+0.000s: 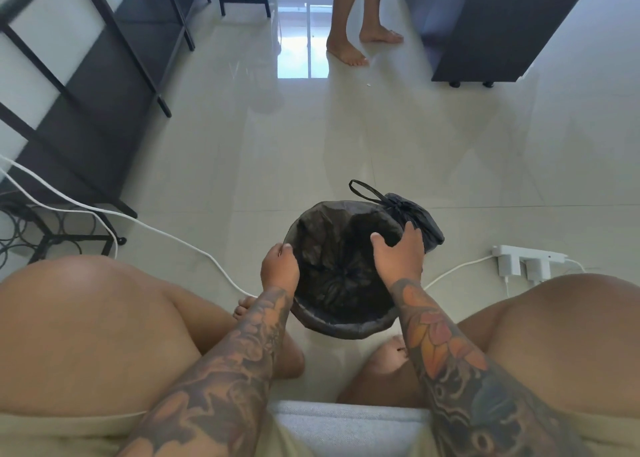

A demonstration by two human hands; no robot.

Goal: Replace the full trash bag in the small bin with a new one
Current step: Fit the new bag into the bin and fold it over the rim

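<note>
Seated view: small bin (pixel 313 312) on floor between the knees, new liner (pixel 341 266) fitted; tied full bag (pixel 414 219) beyond its far rim. Left hand (pixel 280 268) pinches the rim; right hand (pixel 398 257) spread open. Loose liner may slip inside.

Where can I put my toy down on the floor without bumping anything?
The bare floor between the black shelf and dark cabinet is widest. It is crowded near the bin, tied bag, white cable and power strip.
</note>
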